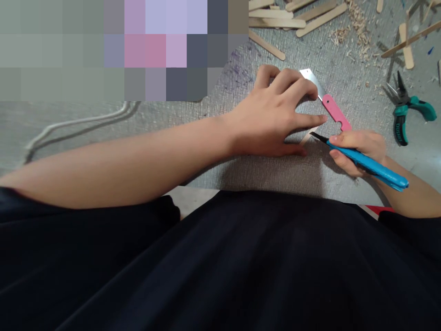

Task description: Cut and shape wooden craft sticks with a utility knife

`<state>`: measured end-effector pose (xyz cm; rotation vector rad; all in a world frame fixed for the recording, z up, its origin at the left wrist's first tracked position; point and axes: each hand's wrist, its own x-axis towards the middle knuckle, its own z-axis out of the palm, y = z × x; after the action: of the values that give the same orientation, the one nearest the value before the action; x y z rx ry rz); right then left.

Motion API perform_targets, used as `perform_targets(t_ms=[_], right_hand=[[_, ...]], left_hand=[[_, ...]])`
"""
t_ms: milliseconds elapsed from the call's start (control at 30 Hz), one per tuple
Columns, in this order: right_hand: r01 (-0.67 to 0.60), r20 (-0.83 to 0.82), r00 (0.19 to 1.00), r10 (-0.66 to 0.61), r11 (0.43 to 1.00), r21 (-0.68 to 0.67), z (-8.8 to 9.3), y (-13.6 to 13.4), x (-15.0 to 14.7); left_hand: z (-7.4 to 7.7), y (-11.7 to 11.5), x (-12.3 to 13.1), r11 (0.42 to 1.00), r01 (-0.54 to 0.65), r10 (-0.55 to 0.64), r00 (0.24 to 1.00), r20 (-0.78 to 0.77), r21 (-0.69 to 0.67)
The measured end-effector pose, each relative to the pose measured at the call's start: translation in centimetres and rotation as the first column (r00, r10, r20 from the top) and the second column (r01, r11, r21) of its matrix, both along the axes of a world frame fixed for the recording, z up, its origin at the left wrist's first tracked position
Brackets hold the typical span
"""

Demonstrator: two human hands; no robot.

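Note:
My right hand (pixel 361 147) is closed around a blue utility knife (pixel 375 165), its dark blade out and pointing left. The blade's tip meets or nearly meets a thin, pale wooden stick (pixel 306 137) on the table. Over that stick my left hand (pixel 277 110) is spread, thumb and forefinger on either side of it. Whether its fingertips press on the stick, I cannot tell; most of the stick is hidden under the hand. Just past the left fingers lies a pink-handled knife (pixel 336 111) with a broad silver blade, partly behind both hands.
Craft sticks (pixel 275 20) lie heaped at the back, beside wood shavings (pixel 358 27). Green-handled pliers (pixel 401 110) rest open on the right. Glued sticks (pixel 408 46) stand at the back right. A white cord (pixel 76 120) runs along the left side of the grey table (pixel 268 177).

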<state>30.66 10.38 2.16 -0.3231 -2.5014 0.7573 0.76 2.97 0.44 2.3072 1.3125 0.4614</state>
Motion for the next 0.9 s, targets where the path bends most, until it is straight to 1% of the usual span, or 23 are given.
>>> perform_targets(t_ms=[300,433,600,733,833,900], right_hand=[[0.05,0.038,0.998,-0.051,0.999,0.02,-1.0,-0.1,0.7],[0.017,0.007,1.0,-0.017,1.0,0.018,-0.5,0.0,0.4],[0.035,0.061,0.997,-0.038,0.999,0.037,0.1,0.1,0.5],[0.052,0.046,0.997,-0.056,0.996,0.078,0.0,0.1,0.7],[0.034,0.008,0.999,-0.035,0.992,0.121,-0.1,0.0,0.5],[-0.002,-0.015,1.0,0.005,0.99,0.143,-0.2,0.0,0.3]], left_hand=[[-0.2,0.1,0.0,0.999,0.017,-0.017,1.0,-0.007,0.029],[0.1,0.0,0.0,1.0,0.011,-0.011,0.999,-0.031,0.022],[0.4,0.0,0.0,0.999,0.029,-0.026,0.997,-0.075,0.037],[0.4,0.0,0.0,0.999,0.037,-0.035,0.995,-0.094,0.022],[0.4,0.0,0.0,1.0,0.019,-0.019,0.998,-0.061,0.008],[0.3,0.0,0.0,1.0,0.018,-0.018,0.999,-0.048,0.01]])
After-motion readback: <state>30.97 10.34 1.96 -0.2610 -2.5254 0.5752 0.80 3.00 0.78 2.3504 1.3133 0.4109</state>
